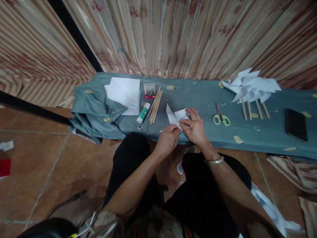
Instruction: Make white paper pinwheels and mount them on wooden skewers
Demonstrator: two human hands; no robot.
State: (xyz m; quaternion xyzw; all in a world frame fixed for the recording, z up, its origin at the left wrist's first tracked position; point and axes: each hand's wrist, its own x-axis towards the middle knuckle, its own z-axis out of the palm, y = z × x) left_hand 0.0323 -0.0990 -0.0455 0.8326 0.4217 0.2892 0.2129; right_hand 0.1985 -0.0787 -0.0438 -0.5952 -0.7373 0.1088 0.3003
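A white paper pinwheel [170, 116], partly folded, lies at the front of the cloth-covered bench, directly under both hands. My left hand [168, 139] is closed, its fingertips pinching the paper's near edge. From the right, my right hand [194, 127] grips the paper between thumb and fingers, close to its middle. The fingers hide the centre of the paper. Left of the hands lie several wooden sticks [155, 107] and a green and white glue stick [143, 113]. Scissors [220, 116] with yellow-green handles rest to the right.
A stack of white paper [126, 94] lies at the bench's left, beside a small open red box [149, 91] of metal pins. Several finished pinwheels [255, 86] on sticks are piled at the right, near a black phone [296, 125]. A striped curtain [173, 36] hangs behind.
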